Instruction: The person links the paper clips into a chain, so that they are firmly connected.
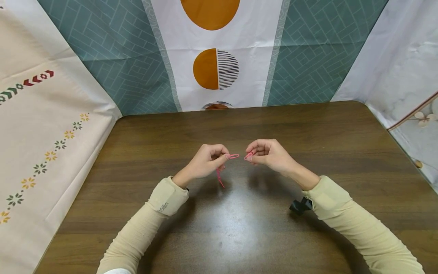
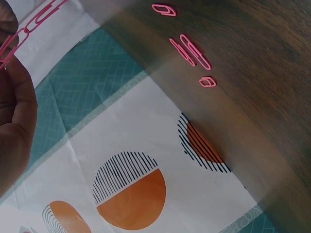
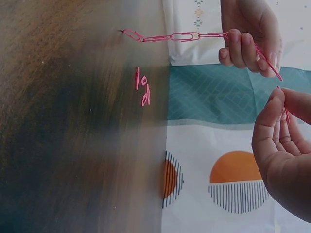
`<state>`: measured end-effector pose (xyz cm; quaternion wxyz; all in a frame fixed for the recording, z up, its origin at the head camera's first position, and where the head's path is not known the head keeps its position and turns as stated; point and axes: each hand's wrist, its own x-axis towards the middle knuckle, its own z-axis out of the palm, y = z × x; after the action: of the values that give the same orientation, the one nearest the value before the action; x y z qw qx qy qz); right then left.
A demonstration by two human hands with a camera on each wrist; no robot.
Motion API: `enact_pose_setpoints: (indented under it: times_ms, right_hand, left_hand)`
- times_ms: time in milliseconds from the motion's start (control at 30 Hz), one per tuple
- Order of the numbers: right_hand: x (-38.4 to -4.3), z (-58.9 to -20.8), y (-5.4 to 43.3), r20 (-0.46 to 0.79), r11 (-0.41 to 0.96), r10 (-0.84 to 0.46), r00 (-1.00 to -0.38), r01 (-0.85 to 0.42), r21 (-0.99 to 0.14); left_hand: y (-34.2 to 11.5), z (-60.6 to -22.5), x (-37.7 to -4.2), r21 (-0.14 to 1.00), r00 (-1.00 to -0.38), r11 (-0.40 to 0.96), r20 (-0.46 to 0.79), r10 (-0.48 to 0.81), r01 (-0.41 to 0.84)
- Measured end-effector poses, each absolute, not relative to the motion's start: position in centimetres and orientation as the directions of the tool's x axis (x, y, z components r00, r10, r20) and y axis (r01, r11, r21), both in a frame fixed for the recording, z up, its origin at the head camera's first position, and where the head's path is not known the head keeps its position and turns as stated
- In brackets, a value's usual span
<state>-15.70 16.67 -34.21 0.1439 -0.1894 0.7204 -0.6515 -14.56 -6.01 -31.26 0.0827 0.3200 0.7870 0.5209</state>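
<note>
Between thumb and fingers, my left hand pinches a pink paper clip that points toward the other hand. A chain of linked pink paper clips hangs from the left hand. Facing it across a small gap, my right hand pinches a separate pink paper clip at its fingertips. In the right wrist view the two held clips come close, and I see no link between them. The left wrist view cuts off most of the left hand.
Several loose pink paper clips lie on the brown wooden table; the head view does not show them. A black wrist mount sits at the right cuff. Patterned cloth hangs behind the table and at both sides.
</note>
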Motion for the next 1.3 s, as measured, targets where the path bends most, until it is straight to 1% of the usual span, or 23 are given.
enact_pose_setpoints:
  times_ms: [100,200,400,633,800,1033,1167,1300]
  right_hand:
    - [-15.7,-34.2,16.6,0.036,0.085,-0.458,-0.888,-0.083,-0.993]
    - [-15.7,-34.2,16.7,0.044,0.110,-0.456,-0.889,-0.105,-0.988]
    - [-15.9,-34.3,16.7,0.062,0.111,-0.486,-0.872,-0.132,-0.985]
    - [-15.9,-34.3,16.8,0.010,0.221,-0.408,-0.913,-0.109,-0.969]
    - [-16.0,-34.5,16.9,0.012,0.231,-0.397,-0.918,-0.112,-0.967]
    - [-16.1,-34.6,17.1,0.008,0.304,-0.414,-0.910,-0.147,-0.941]
    - [-16.1,-34.5,17.2,0.034,0.307,-0.445,-0.895,-0.188,-0.933]
    - [-16.1,-34.5,17.2,0.077,0.292,-0.492,-0.867,-0.247,-0.924]
  left_hand:
    - [-6.1,-31.4,-14.6,0.876,-0.783,0.251,0.200,0.589,0.412]
    - [-6.2,-32.4,-15.1,0.876,-0.786,0.252,0.201,0.585,0.411]
    - [-6.4,-34.1,-16.0,0.880,-0.784,0.238,0.208,0.585,0.411]
    - [-6.5,-34.3,-16.1,0.878,-0.772,0.218,0.226,0.594,0.425]
    - [-6.6,-34.3,-16.1,0.876,-0.765,0.212,0.233,0.600,0.434]
    - [-6.5,-34.3,-16.1,0.874,-0.770,0.219,0.232,0.594,0.433]
    - [-6.5,-34.1,-16.0,0.874,-0.779,0.235,0.221,0.587,0.425]
    - [-6.3,-32.7,-15.3,0.870,-0.769,0.229,0.228,0.597,0.436]
